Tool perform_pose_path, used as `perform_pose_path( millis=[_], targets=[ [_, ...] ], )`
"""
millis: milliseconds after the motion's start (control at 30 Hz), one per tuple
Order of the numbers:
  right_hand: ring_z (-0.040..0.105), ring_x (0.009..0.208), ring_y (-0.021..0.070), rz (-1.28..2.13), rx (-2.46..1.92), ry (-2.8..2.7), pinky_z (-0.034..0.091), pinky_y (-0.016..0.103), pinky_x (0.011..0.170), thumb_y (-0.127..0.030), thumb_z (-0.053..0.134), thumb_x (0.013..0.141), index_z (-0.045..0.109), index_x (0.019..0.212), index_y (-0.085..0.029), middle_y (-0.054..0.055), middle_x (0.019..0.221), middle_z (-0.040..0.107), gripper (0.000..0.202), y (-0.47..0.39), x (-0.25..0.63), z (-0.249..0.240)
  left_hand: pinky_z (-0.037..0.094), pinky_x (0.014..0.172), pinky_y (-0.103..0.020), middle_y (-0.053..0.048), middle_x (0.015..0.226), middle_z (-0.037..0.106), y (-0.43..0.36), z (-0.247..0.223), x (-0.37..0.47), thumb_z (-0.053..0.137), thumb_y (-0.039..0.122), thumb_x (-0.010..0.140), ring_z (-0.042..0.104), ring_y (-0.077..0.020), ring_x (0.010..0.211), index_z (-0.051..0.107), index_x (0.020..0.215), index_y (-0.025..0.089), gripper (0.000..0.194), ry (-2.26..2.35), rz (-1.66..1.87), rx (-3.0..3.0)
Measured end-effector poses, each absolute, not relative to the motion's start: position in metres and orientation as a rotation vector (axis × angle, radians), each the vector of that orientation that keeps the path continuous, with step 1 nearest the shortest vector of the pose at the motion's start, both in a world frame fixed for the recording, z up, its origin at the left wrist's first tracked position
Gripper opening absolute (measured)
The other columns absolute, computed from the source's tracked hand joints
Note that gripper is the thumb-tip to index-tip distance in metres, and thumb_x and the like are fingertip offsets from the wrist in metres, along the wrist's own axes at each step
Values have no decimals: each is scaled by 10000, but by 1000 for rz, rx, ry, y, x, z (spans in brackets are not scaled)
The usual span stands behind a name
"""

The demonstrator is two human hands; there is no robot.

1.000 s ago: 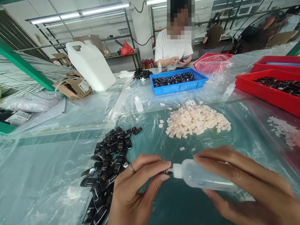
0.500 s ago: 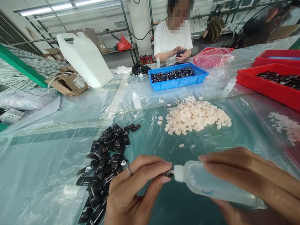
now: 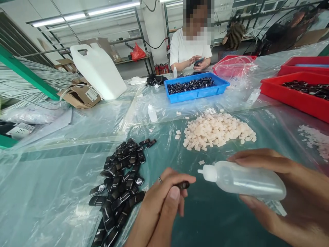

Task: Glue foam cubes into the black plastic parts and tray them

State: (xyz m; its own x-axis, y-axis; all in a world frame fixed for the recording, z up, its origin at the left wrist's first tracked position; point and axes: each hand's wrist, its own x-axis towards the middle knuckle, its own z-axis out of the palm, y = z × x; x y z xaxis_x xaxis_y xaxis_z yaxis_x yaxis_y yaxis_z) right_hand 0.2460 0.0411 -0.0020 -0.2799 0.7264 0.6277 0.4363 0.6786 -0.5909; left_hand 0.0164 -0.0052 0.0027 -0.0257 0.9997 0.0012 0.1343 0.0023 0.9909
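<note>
Pinching 1 dark piece (image 3: pixel 183 185) in left hand (image 3: pixel 156 206), over surface (image 3: pixel 205 223) toward near edge; gripping squeeze bottle (image 3: pixel 252 181) in right hand (image 3: pixel 293 195). Apparently positioning piece clear of nozzle (image 3: pixel 200 171); needing steady pinch next.

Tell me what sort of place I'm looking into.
Probably a small factory or assembly workshop: a blue tray full of black parts, a heap of pale pieces, and metal shelving under strip lights.

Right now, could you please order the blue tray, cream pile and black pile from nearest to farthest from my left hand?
1. Black pile, left of your left hand
2. Cream pile, ahead, rightward
3. Blue tray, beyond the cream pile
</note>
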Motion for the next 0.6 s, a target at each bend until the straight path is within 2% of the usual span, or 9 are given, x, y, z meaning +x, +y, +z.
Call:
perform_pose_path(
  millis=[100, 200, 267, 400, 467, 600],
  targets=[
    [730, 963, 144, 330, -908, -1931, 618, 125, 750, -237, 687, 891, 648, 1173, -257, 33, 1099, 720, 286, 43, 245, -1, 548, 722, -234, -15, 967, 632, 0, -2, 10, 582, 364, 1040, 660, -167, 808, 780, 1131, 416, 224, 1220, 1129, 1182],
    [713, 981, 137, 320, -909, -1945, 610, 126, 782, -248, 705, 885, 640, 1195, -282, 12, 1113, 710, 319, 39, 245, -3, 550, 747, -217, -4, 967, 675, 6, -5, 3, 745, 409, 934, 658, -172, 875, 811, 1016, 395, 106, 1135, 1128, 1122],
    [701, 986, 152, 324, -959, -1930, 618, 157, 784, -282, 707, 886, 651, 1189, -310, 5, 1126, 700, 309, 33, 245, -6, 556, 758, -206, 12, 946, 705, 8, -5, -1, 790, 337, 900, 669, -167, 898, 817, 937, 384, 65, 1145, 1163, 1138],
    [687, 1077, 225, 281, -999, -1951, 649, 240, 763, -279, 702, 861, 665, 1213, -315, 39, 1174, 677, 356, 22, 247, -14, 563, 837, -192, 41, 963, 748, 5, -4, -1, 757, 151, 882, 706, -163, 970, 809, 914, 390, 247, 1207, 1224, 1202],
    [677, 1122, 248, 256, -971, -2027, 664, 259, 766, -250, 698, 847, 642, 1261, -309, 49, 1203, 671, 422, 20, 250, -16, 558, 839, -197, 49, 971, 746, 3, -3, 1, 724, 117, 891, 712, -158, 975, 798, 922, 394, 288, 1209, 1250, 1239],
    [668, 1176, 274, 175, -961, -2148, 684, 282, 834, -291, 700, 846, 627, 1320, -339, 22, 1228, 701, 481, 20, 257, -13, 533, 815, -181, 63, 969, 740, -1, -2, 4, 699, 102, 903, 701, -137, 954, 784, 924, 404, 315, 1245, 1269, 1292]
  ],
)
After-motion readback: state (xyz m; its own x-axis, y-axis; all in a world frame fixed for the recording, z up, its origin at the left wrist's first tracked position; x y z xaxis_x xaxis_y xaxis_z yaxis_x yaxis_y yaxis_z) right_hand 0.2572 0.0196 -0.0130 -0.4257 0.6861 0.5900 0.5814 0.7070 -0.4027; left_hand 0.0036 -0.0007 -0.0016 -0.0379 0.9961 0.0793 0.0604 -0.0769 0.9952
